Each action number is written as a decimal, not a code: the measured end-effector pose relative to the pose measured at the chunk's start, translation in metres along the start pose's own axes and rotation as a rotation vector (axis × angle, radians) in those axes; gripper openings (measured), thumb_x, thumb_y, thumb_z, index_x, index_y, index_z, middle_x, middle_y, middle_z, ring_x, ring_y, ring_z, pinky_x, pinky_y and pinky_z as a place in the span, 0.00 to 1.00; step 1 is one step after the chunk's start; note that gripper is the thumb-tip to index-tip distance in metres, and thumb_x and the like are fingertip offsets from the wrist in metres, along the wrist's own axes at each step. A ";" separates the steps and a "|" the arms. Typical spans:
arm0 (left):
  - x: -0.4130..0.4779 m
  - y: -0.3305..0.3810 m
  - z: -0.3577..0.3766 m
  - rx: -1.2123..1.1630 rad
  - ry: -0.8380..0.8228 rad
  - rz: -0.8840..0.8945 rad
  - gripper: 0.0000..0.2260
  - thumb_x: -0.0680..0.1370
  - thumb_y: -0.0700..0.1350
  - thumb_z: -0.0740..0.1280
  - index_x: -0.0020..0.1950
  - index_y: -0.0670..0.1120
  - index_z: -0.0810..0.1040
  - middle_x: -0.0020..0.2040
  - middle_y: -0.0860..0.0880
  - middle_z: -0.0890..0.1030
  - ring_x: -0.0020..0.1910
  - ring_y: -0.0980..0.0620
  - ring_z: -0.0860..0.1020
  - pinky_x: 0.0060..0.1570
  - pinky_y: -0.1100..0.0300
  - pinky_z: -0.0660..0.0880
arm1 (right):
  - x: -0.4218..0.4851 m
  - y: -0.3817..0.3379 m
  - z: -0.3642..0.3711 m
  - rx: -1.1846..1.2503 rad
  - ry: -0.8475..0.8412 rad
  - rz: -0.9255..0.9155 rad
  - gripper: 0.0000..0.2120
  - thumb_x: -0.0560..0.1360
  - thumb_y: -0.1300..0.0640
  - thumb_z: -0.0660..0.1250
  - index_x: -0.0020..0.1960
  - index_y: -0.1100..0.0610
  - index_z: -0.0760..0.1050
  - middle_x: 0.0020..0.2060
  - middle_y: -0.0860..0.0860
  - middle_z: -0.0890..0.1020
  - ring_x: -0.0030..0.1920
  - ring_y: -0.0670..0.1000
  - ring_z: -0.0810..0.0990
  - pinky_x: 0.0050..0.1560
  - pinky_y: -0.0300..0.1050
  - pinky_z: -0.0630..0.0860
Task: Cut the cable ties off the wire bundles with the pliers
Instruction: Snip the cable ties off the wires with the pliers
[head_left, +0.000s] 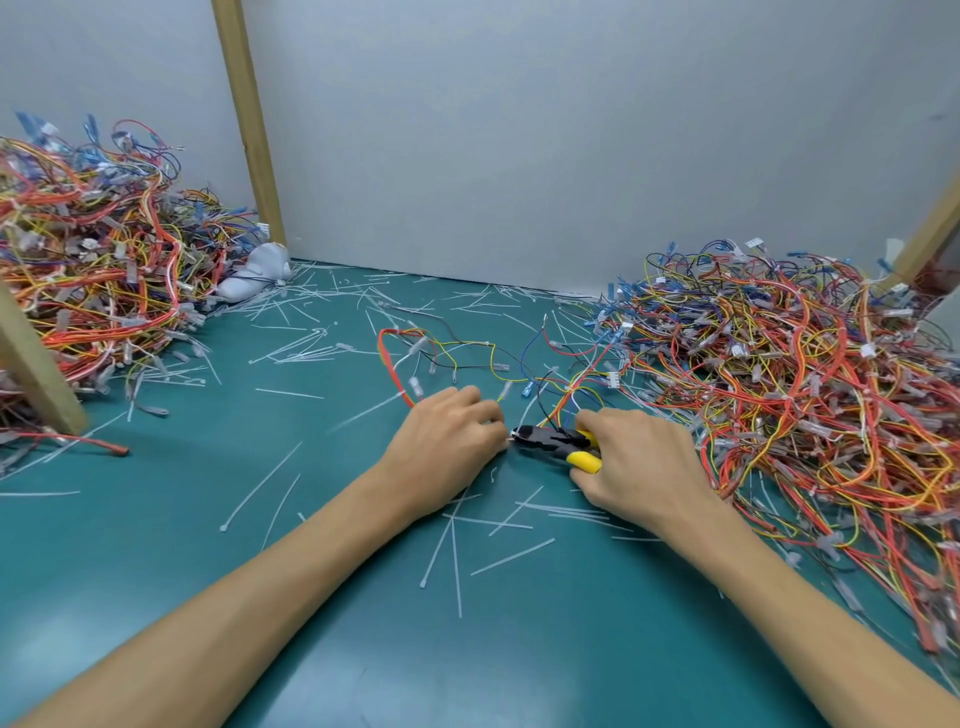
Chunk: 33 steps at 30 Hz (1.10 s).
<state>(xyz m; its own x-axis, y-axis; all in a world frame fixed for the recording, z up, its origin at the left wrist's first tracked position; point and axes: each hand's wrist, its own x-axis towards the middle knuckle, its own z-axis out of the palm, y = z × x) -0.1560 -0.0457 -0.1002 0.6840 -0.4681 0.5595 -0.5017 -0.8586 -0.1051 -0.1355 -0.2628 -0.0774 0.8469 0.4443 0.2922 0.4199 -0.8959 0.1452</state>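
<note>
The loose wire bundle (561, 408) of thin red, yellow, black and blue strands lies on the worktop just beyond both sets of fingers, and its strands run in under them. It looks light and floppy, with small plastic connectors at the ends. It should therefore be pinned close to the tie, because a grip far out on a strand would only let it sag.

The left hand (452, 431) has its fingers curled down over the strands. Their tips are hidden, so whether they also pinch the small white cable tie (510, 440) at the cutter's nose cannot be told. The tie is probably stiff, slick nylon and likely to spring away when cut.

The right hand (639, 462) wraps its fingers around the yellow handles of the black-headed pliers (550, 441). The nose points at the left fingertips, which calls for care.

Cut white tie offcuts (262, 486) lie scattered on all sides of the fingers across the teal worktop (156, 571).

No bin or tray is in view. One tangled wire heap (104, 249) sits far left of the fingers and another heap (805, 374) lies close on the right.
</note>
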 end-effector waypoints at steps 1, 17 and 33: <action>0.000 0.000 -0.001 -0.109 -0.035 -0.118 0.10 0.80 0.51 0.64 0.46 0.48 0.83 0.46 0.53 0.81 0.44 0.48 0.78 0.41 0.53 0.75 | -0.002 0.000 0.002 0.033 0.020 0.021 0.12 0.72 0.42 0.63 0.48 0.48 0.69 0.42 0.46 0.78 0.48 0.54 0.79 0.35 0.45 0.64; 0.001 -0.011 -0.001 -0.476 -0.166 -0.270 0.09 0.80 0.49 0.65 0.54 0.55 0.84 0.37 0.48 0.83 0.38 0.44 0.75 0.38 0.56 0.67 | -0.010 -0.002 0.008 0.100 0.112 0.037 0.16 0.69 0.46 0.70 0.51 0.54 0.74 0.43 0.50 0.77 0.46 0.57 0.75 0.45 0.50 0.71; 0.003 -0.014 -0.011 0.141 -0.064 0.130 0.06 0.74 0.41 0.69 0.45 0.51 0.82 0.33 0.55 0.77 0.38 0.49 0.73 0.38 0.57 0.65 | -0.006 0.002 -0.001 0.020 0.093 -0.020 0.19 0.68 0.45 0.72 0.53 0.54 0.74 0.45 0.51 0.77 0.48 0.56 0.74 0.50 0.51 0.69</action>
<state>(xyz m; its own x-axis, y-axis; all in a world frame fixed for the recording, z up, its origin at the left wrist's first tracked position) -0.1528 -0.0327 -0.0883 0.6530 -0.5854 0.4806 -0.5117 -0.8088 -0.2900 -0.1401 -0.2670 -0.0781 0.8047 0.4593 0.3761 0.4437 -0.8862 0.1331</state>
